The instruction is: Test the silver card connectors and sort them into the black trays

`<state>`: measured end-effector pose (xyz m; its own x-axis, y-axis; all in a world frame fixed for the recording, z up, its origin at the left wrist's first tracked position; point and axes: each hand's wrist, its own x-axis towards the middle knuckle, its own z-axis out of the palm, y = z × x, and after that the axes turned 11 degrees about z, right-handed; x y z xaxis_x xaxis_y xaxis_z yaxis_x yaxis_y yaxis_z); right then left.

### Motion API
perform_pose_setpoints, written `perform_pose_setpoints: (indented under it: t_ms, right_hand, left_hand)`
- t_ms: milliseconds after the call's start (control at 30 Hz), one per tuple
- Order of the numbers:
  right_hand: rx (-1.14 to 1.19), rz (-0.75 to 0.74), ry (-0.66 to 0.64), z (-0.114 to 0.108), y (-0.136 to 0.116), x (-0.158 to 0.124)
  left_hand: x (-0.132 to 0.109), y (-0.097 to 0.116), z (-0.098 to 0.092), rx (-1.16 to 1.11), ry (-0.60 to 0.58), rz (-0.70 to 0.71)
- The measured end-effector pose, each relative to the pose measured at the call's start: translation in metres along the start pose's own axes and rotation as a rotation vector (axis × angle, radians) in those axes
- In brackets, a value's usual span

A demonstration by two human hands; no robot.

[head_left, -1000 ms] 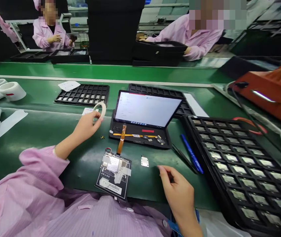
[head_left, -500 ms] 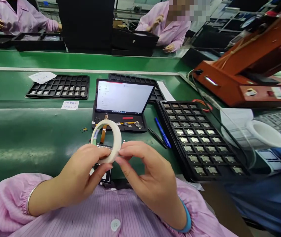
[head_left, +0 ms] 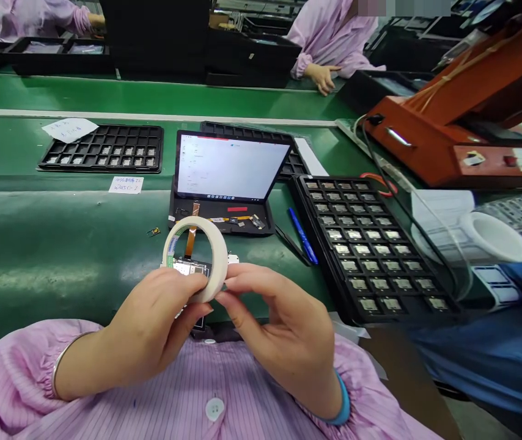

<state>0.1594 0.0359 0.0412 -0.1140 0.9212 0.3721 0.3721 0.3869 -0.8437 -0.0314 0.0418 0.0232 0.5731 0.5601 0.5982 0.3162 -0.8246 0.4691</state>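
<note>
Between my hands a roll of white tape (head_left: pixel 219 256) is held upright above the bench. My left hand (head_left: pixel 151 324) is closed on it, thumb and fingers gripping its lower left part. The fingertips of my right hand (head_left: pixel 283 336) are pinched together against the roll's lower right edge; any tape end there is too small to make out. Behind the roll and partly hidden by it lies a circuit board (head_left: pixel 199 267), with an orange ribbon cable (head_left: pixel 191 241) running toward a lit tablet screen (head_left: pixel 231 168) propped in a black tray (head_left: pixel 261 227).
Right of the screen lie black tweezers (head_left: pixel 292 245), a blue pen (head_left: pixel 303 235) and a black tray of small metal parts (head_left: pixel 329 269). An orange machine (head_left: pixel 426 140) stands at the right. Another parts tray (head_left: pixel 128 137) is at the left. Two co-workers sit opposite.
The view has tilted down slightly, so the bench items appear higher. My hands keep their hold on the tape roll. The co-worker at the right has lowered a hand to the bench.
</note>
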Motion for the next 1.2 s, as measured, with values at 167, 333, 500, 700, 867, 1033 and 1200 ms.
perform_pose_setpoints:
  t_ms: [167,333,500,700,867,1033,1200]
  right_hand:
    - [0.070,0.064,0.010,0.004,0.001,-0.001]
    - [0.122,0.149,-0.001,0.004,-0.002,-0.002]
    - [0.059,0.201,-0.012,0.000,-0.002,0.002]
    - [0.096,0.174,-0.096,0.003,0.006,-0.005]
    - [-0.046,0.048,0.032,0.007,0.011,-0.007]
    - [-0.190,-0.065,0.097,0.010,0.012,-0.005]
    - [-0.158,-0.132,0.142,0.008,0.021,-0.013]
  left_hand:
    - [-0.004,-0.001,0.005,0.050,0.012,-0.012]
    - [-0.005,-0.002,0.006,0.077,0.032,0.036]
    - [-0.005,-0.003,0.006,0.095,0.018,0.063]
    - [-0.002,0.000,0.006,0.097,0.058,-0.039]
    - [0.000,0.001,0.008,0.094,0.096,-0.086]
    - [-0.001,0.000,0.014,0.116,0.096,-0.066]
    - [-0.001,-0.004,0.016,0.248,0.116,-0.040]
